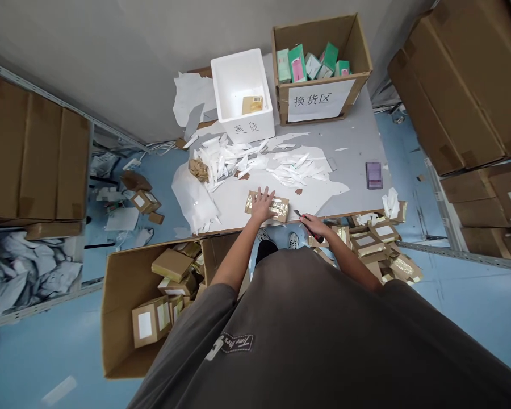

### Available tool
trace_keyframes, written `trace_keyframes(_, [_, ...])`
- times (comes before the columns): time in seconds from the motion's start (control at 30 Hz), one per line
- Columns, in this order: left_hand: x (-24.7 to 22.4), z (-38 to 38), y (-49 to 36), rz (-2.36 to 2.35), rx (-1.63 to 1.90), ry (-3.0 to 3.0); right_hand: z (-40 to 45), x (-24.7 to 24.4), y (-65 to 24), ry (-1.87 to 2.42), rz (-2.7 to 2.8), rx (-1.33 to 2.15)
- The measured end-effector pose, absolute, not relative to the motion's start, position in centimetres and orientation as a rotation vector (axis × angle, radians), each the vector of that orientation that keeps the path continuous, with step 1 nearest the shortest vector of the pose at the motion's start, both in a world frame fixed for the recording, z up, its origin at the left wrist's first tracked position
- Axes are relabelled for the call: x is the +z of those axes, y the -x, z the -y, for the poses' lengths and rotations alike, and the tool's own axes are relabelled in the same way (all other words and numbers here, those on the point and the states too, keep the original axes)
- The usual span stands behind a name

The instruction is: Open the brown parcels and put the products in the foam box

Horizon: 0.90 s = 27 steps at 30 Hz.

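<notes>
A small taped cardboard box [281, 210] lies flat near the front edge of the table. My left hand [262, 205] rests on top of it with the fingers spread. Just right of the box, my right hand [315, 225] is closed around a red and black utility knife [307, 224]. The knife's tip points up and left toward the box, apart from it. Behind the box lie white paper strips [300, 168] and a crumpled brown paper [198, 170].
At the table's back stand a white foam box [242, 128] and a large carton [319, 102] of green boxes. Parcels fill an open carton [123, 318] at lower left, and more parcels [370, 244] are piled at right. Shelves with cartons [455, 79] flank both sides.
</notes>
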<state>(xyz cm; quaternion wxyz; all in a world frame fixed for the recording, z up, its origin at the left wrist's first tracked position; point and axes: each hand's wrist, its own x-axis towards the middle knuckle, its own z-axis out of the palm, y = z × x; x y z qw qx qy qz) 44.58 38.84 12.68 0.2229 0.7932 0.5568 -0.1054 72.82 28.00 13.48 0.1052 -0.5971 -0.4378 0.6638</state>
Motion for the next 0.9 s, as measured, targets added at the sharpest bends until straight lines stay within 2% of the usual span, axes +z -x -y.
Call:
trace_keyframes(0.17, [11.8,-41.2,-44.8,-1.470,-0.408,-2.148,-28.5,13.3,-71.4,1.865,1.427,1.810])
trace_keyframes(0.37, [11.2,-39.4,-44.9,-1.540,-0.251,-2.195,-29.6,13.2,-71.0,1.841,1.832,1.551])
trace_keyframes(0.7, [9.0,-35.9,-45.8,-1.631,-0.025,-2.197,-31.0,13.5,-68.1,1.987,2.124,1.188])
trace_keyframes(0.9, [9.0,-36.0,-45.7,-1.633,-0.013,-2.176,-31.3,13.1,-67.4,2.034,2.062,1.263])
